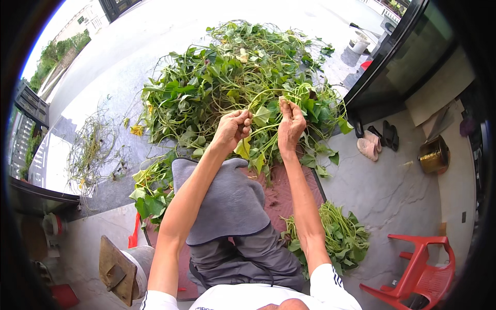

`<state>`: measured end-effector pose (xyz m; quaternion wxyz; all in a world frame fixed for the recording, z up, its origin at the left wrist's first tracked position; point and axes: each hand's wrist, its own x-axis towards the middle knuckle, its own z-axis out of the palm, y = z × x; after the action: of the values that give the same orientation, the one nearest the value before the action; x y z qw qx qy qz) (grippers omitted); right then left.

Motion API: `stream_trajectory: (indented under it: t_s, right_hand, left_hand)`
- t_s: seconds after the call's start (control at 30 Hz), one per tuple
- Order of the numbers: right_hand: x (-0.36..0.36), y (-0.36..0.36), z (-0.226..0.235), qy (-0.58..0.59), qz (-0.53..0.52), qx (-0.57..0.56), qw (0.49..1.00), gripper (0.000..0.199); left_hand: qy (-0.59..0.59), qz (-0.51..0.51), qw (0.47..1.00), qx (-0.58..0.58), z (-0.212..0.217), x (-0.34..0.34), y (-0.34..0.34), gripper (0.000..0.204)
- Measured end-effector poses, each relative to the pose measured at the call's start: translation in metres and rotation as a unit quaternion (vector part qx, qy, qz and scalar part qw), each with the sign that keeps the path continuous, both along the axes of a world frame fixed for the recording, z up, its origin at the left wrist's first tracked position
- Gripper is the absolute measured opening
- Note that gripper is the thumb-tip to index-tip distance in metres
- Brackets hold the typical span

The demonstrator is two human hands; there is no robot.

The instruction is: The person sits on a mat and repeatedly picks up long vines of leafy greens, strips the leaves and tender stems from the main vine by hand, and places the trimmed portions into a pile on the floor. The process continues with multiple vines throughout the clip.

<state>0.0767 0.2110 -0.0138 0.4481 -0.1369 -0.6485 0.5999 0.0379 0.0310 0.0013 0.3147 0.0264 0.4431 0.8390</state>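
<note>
A big heap of leafy green vines lies on the floor in front of me, with a few yellow leaves among the green. Over its near edge, my left hand is closed, thumb against fingers, on a thin vine. That vine arches across to my right hand, whose thumb and fingertips pinch it near its other end. Below my hands hang leaves and a yellowing leaf. Across my lap is a grey cloth.
Right of my knees sits a pile of leafy stems; beyond it stands a red plastic chair. Thin tangled stems lie at left. A bucket with a wooden board is near lower left. Pink slippers rest at right.
</note>
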Motion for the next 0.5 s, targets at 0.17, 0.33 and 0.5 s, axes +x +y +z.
stream_trajectory:
  t_s: [0.17, 0.33, 0.5]
  right_hand:
    - [-0.033, -0.023, -0.007, 0.108, 0.141, -0.239, 0.955, 0.021]
    - [-0.022, -0.052, 0.001, 0.068, 0.198, -0.228, 0.951, 0.017]
    - [-0.02, -0.048, -0.005, 0.032, 0.166, -0.179, 0.969, 0.016]
  left_hand:
    - [-0.073, -0.057, 0.994, 0.065, 0.0, 0.002, 0.002, 0.015]
    - [-0.087, -0.08, 0.99, 0.073, -0.003, 0.0, -0.005, 0.014]
    - [-0.056, -0.076, 0.995, 0.038, 0.002, 0.002, -0.002, 0.018]
